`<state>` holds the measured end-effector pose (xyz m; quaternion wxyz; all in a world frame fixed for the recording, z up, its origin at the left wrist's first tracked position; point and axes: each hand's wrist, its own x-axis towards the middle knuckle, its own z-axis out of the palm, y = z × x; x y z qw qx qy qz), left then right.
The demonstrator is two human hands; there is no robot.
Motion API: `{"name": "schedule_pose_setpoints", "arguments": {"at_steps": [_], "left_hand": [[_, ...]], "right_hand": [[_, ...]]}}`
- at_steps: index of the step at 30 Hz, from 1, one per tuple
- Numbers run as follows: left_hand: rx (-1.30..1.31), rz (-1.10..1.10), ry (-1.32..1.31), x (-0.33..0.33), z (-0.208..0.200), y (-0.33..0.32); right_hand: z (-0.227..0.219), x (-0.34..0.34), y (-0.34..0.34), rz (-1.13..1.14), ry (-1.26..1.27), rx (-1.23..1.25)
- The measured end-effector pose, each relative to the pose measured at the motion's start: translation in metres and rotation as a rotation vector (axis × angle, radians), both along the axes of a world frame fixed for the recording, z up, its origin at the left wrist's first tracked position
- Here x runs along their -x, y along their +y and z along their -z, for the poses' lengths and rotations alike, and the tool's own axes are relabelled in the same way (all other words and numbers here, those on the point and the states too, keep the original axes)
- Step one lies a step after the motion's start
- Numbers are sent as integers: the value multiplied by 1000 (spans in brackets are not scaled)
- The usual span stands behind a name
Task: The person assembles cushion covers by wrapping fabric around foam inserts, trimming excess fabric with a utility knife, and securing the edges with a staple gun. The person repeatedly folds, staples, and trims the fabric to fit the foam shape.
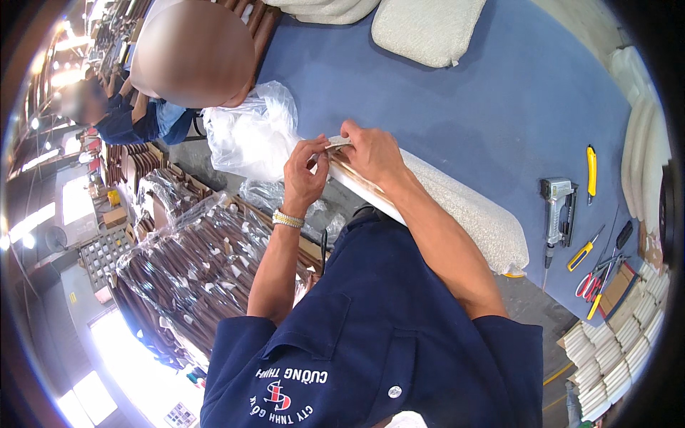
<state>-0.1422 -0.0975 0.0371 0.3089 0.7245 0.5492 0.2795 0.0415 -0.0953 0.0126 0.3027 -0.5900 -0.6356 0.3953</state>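
A padded panel (464,207) covered in cream nubby fabric stands on its edge along the table's near side, its underside facing me. At its left end, my left hand (307,175) pinches the folded fabric edge (338,142) between thumb and fingertips. My right hand (374,157) closes on the same edge from the other side, its palm over the panel's rim. Bare wood-coloured backing (349,171) shows just below the fingers. Fingertips partly hide the fold.
On the blue table (421,114) lie a staple gun (557,210), a yellow cutter (591,173), a screwdriver (585,250) and red-handled scissors (588,285). Cream cushions (427,28) rest at the far side. Clear plastic (257,132) hangs at left. Plastic-wrapped brown parts (193,271) stand beyond; another person (135,121) works far left.
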Motion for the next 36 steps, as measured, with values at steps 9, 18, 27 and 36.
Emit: {"name": "schedule_pose_setpoints", "arguments": {"at_steps": [9, 18, 27, 36], "left_hand": [[64, 432, 532, -7, -50, 43], [30, 469, 404, 3, -33, 59], [-7, 418, 309, 17, -22, 48], [41, 407, 257, 19, -26, 39]], "right_hand": [[-15, -6, 0, -64, -109, 26], [-47, -11, -4, -131, -246, 69], [-24, 11, -11, -55, -390, -129], [-16, 18, -26, 2, -303, -192]]}}
